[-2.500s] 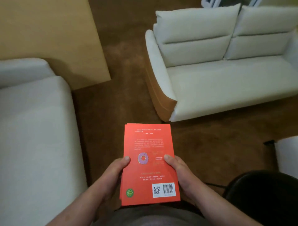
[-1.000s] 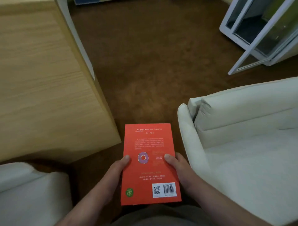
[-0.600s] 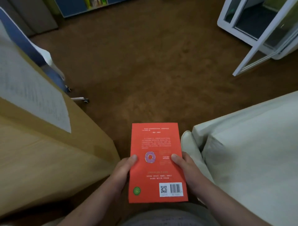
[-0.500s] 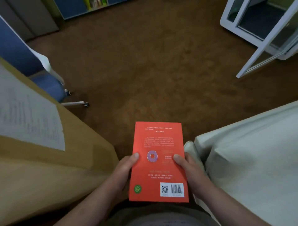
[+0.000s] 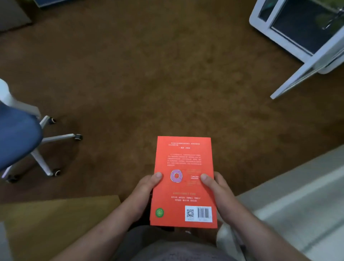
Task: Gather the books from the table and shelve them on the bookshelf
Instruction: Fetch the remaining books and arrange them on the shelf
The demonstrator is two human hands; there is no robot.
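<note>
I carry a stack of orange-red books (image 5: 184,162) flat in front of my waist, back cover up, with a barcode and a QR code at its near right corner. My left hand (image 5: 144,193) grips the stack's left edge, thumb on the cover. On the right edge my right hand (image 5: 216,191) grips the same way. The lower books show only as thin edges under the top one. A strip of blue bookshelf (image 5: 52,1) is barely visible at the top left edge.
Brown carpet (image 5: 149,74) stretches ahead. A blue office chair (image 5: 20,137) with a white wheeled base stands at the left. A wooden table corner (image 5: 55,219) lies at the lower left, a pale sofa (image 5: 297,205) at the lower right, an open white-framed glass door (image 5: 305,41) at the upper right.
The view has swung on from the sofas past the wooden table to open carpet; the chair and door now sit closer. Both hands keep the same grip on the stack.
</note>
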